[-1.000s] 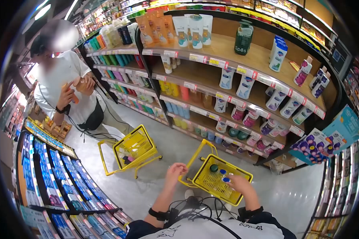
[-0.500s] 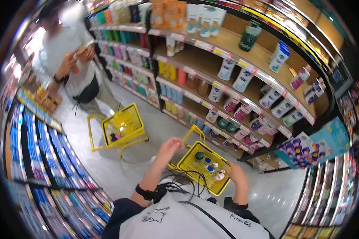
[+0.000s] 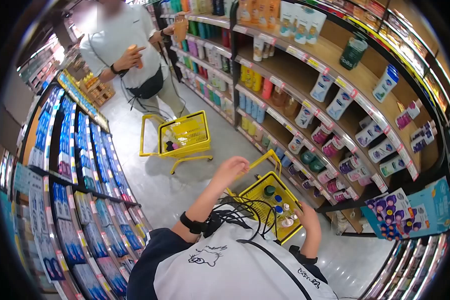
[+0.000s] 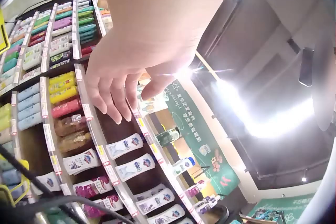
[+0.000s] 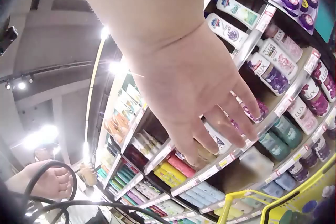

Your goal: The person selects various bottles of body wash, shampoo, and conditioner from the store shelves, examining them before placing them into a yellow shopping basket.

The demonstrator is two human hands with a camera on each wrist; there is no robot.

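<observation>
Bare forearms (image 3: 209, 197) extended, the left hand (image 3: 232, 168) hangs near the center of the head view, fingers (image 4: 120, 98) loosely bent. The right hand (image 3: 309, 218), at lower right, shows its fingers parted and pointing down in the wrist view.

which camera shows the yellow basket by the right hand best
The head view: it shows most of the yellow basket and bottles inside, though cables cross it. The right wrist view catches only part, lower right; the left wrist view has yellow pieces at its left edge, basket unclear.

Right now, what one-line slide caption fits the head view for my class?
Left hand and right hand near a yellow basket of capped bottles, beside stocked shelves.
</observation>
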